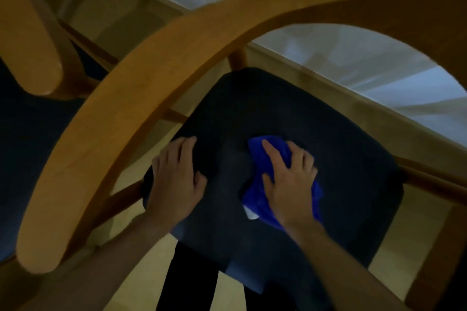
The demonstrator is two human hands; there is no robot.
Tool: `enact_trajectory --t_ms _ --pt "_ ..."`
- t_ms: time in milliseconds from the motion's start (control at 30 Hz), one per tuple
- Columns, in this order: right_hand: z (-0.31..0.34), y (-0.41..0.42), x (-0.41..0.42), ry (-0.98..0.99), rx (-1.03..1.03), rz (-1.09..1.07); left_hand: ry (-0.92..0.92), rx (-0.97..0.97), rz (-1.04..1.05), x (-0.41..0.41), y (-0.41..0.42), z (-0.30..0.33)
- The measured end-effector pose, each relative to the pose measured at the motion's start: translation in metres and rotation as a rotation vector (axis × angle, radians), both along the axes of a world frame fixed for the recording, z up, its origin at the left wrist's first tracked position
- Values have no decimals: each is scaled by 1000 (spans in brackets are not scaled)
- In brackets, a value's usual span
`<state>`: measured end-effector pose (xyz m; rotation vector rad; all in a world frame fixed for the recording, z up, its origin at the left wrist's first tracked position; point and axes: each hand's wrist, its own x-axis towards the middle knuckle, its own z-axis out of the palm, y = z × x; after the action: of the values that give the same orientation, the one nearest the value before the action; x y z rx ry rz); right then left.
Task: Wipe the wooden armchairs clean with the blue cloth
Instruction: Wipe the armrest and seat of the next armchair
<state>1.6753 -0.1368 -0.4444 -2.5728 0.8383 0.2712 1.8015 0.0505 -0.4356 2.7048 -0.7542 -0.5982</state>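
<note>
Curving across the view from lower left to upper right, a broad wooden armrest (141, 88) of the nearer armchair sweeps close under the camera, its rounded end at the lower left. Below and beyond it lies the chair's dark blue padded seat (290, 113), seen from above.

Two bare forearms reach up from the bottom edge onto that seat. On the right, the right hand (290, 184) lies palm down on a bright blue cloth (255, 197), fingers spread and fairly straight, pressing the cloth flat against the cushion rather than clutching it. The cloth is bunched beneath the palm, near the middle of the seat, and a small white tag (250, 213) shows at its lower left edge.

On the left, the left hand (177, 179) rests palm down on the bare cushion near its left edge, fingers relaxed and holding nothing. It is apart from the cloth, with a strip of dark seat between the two hands.

Part of a second wooden armchair (32, 33) with a similar dark seat fills the far left. Pale flooring (121, 15) and a white sheer curtain (379, 70) lie behind. Dark trouser legs (184, 280) show below the seat's front edge. Everything is slightly blurred.
</note>
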Motion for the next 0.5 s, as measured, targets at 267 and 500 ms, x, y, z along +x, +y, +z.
enact_trajectory --t_ms 267,500 --pt "33 -101 86 -270 49 167 -11 -52 8 20 -26 -5" --pt "1 -48 143 28 -124 52 -35 -60 104 26 -7 -8"
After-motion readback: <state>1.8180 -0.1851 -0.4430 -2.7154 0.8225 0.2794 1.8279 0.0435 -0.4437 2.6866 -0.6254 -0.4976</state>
